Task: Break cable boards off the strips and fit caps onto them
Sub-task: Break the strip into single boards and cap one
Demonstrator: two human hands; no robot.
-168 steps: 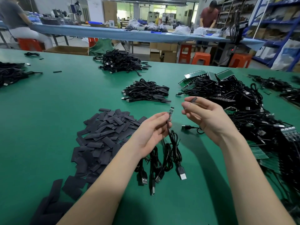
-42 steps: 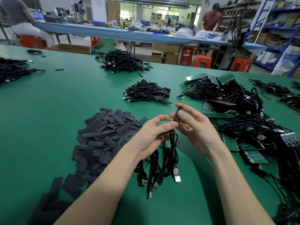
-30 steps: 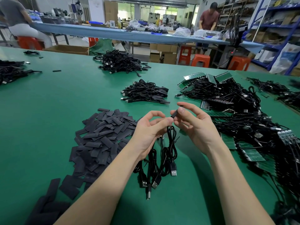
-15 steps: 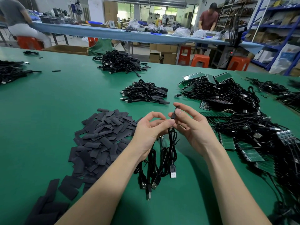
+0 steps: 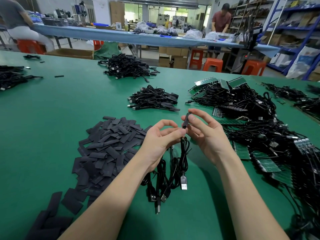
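My right hand (image 5: pixel 206 135) pinches a black cap (image 5: pixel 186 119) that sits over the cable board at a cable's end, held upright above the green table (image 5: pixel 52 118). Just below it, my left hand (image 5: pixel 161 141) grips that cable together with several black USB cables (image 5: pixel 173 168); their plugs hang down to the table. A heap of flat black caps (image 5: pixel 107 148) lies to the left of my hands. On the right are green board strips with black cables attached (image 5: pixel 251 118).
A small pile of capped cables (image 5: pixel 154 99) lies beyond my hands, a larger one (image 5: pixel 126 66) further back, more cables at the far left (image 5: pixel 10 77) and far right (image 5: pixel 294 97). Two people work at a blue table (image 5: pixel 138 37) behind.
5.6 s ago the board was bare in my left hand with the cap apart in my right. Now the cap covers the board, and my hands are close together.
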